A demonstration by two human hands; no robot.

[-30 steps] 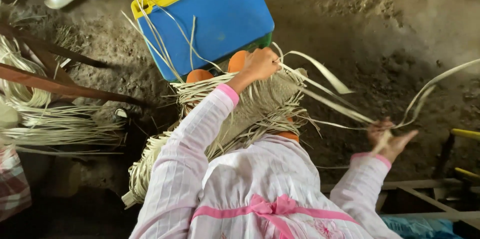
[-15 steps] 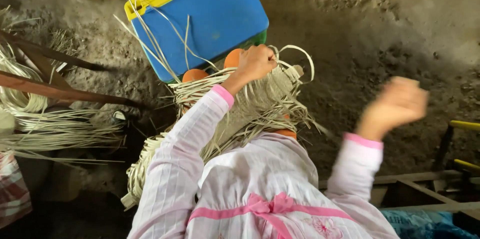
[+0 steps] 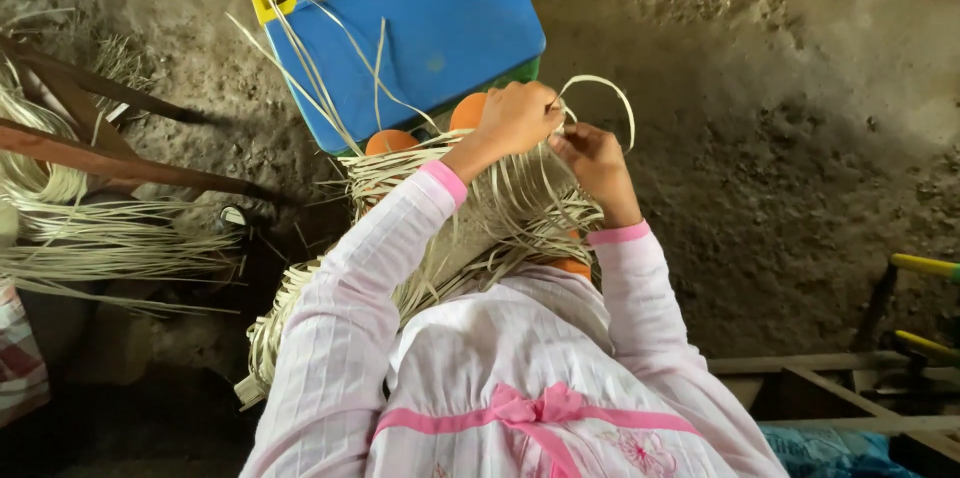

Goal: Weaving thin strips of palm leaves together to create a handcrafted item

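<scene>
Nearest the camera is the person's own front, a pale pink striped top with a pink bow [image 3: 545,406] at the waist, and both sleeves run up and away from it toward the work. On the lap, between the sleeves, lies a half-woven mat [image 3: 500,213] of flat pale straw strips, its loose ends fanning out to both sides and down toward the near left. The mat's long axis runs from the lap up and away to the far end, where both hands meet.

The left hand [image 3: 518,118] is closed in a fist over the far edge of the mat, pinning a bunch of strips there. The right hand [image 3: 592,158] sits just beside it, touching or nearly touching, its fingers pinched narrow on a single straw strip [image 3: 605,88] that arches up in a loop over the two hands. The left hand lies a little farther out along the mat; the right is the nearer to the loop's free side.

Just beyond the hands, two orange rounded shapes [image 3: 392,141] show under the straw, and past them stands a blue plastic box with a yellow edge [image 3: 420,18] on the dirt floor [image 3: 780,118], thin strips trailing across its lid. At the left edge, bundles of loose straw [image 3: 90,248] lie under dark wooden bars [image 3: 120,168].
</scene>
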